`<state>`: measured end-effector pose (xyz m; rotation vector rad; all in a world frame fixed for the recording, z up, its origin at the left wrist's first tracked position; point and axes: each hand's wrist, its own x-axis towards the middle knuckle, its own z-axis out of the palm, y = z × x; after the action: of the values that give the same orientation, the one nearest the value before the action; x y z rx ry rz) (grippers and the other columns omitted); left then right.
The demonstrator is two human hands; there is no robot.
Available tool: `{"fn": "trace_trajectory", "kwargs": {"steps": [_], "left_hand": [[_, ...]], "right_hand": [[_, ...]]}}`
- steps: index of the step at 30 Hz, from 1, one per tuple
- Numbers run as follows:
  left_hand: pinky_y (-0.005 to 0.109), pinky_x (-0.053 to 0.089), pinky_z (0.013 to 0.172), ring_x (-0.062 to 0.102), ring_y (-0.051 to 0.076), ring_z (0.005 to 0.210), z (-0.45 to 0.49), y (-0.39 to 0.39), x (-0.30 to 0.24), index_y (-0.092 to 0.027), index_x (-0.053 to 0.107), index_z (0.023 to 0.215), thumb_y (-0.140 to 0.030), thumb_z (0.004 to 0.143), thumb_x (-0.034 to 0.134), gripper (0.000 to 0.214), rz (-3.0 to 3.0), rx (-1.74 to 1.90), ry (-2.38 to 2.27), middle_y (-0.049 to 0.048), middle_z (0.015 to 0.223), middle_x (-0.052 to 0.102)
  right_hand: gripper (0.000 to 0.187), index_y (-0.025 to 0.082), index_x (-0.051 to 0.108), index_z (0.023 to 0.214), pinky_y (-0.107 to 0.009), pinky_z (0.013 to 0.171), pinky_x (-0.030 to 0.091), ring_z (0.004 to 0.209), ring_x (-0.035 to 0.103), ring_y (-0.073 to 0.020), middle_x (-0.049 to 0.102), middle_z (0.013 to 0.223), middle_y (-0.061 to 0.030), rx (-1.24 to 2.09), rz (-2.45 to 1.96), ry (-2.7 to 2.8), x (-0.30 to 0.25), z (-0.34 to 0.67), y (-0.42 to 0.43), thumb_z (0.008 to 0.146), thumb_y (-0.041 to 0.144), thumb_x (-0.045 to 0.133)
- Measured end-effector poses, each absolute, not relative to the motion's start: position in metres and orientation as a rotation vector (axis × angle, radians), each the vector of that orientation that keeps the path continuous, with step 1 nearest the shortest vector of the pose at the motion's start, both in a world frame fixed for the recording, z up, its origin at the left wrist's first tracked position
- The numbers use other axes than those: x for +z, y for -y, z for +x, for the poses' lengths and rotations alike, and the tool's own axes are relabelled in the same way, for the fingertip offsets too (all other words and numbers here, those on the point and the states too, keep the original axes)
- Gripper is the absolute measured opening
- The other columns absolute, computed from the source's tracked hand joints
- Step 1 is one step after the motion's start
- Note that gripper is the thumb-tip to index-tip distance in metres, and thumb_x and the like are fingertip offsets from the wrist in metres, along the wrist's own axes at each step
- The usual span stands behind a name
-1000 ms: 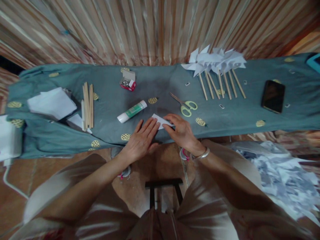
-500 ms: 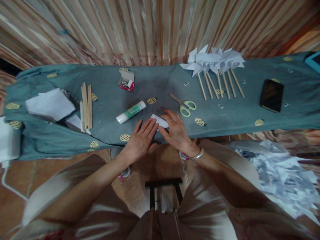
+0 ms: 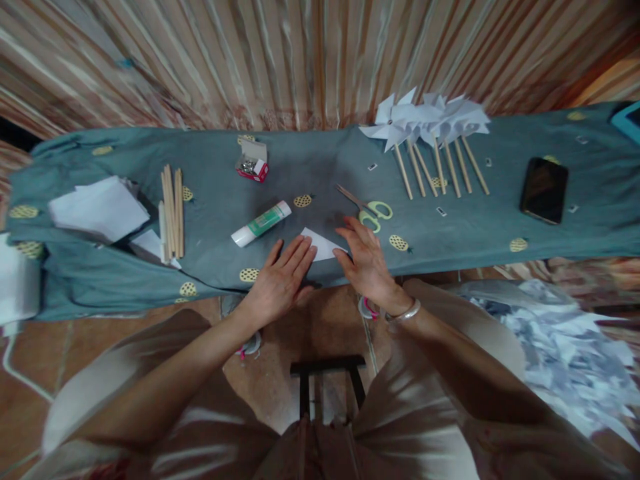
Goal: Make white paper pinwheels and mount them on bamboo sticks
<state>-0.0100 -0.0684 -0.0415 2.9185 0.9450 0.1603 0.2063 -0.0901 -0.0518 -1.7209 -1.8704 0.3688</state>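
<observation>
A folded piece of white paper (image 3: 321, 245), triangular in outline, lies near the front edge of the cloth-covered table. My left hand (image 3: 281, 277) rests flat over its left part, fingers stretched out and hiding that end. At the paper's right tip is my right hand (image 3: 367, 260), its fingers apart and holding nothing; whether the thumb touches the paper I cannot tell. Just beyond that hand lie scissors (image 3: 369, 212) with light green handles. A glue stick (image 3: 261, 224) with a green label lies past my left hand.
Wooden sticks (image 3: 173, 213) and stacked white paper sheets (image 3: 103, 207) lie at left. A small red box (image 3: 253, 162) of metal pins stands toward the back. Several paper pinwheels (image 3: 430, 123) and a phone (image 3: 544, 190) are at right. Paper scraps (image 3: 565, 347) heap below the table.
My right hand has slid right along the paper to its tip, uncovering more of the triangle. The left hand stays in place.
</observation>
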Motion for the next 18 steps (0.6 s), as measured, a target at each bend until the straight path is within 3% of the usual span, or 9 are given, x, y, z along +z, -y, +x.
{"fn": "trace_trajectory", "kwargs": {"steps": [18], "left_hand": [[0.052, 0.029, 0.121, 0.037, 0.032, 0.147, -0.059, 0.077, -0.043, -0.006, 0.039, 0.151, -0.031, 0.098, 0.053, 0.06, 2.935, 0.219, -0.974, 0.0186, 0.157, 0.042]], "right_hand": [[0.035, 0.018, 0.06, 0.125, -0.056, 0.11, 0.04, 0.135, 0.048, -0.034, 0.053, 0.145, -0.017, 0.353, -1.694, 1.877, -0.053, 0.213, 0.091, 0.099, 0.036, 0.046]]}}
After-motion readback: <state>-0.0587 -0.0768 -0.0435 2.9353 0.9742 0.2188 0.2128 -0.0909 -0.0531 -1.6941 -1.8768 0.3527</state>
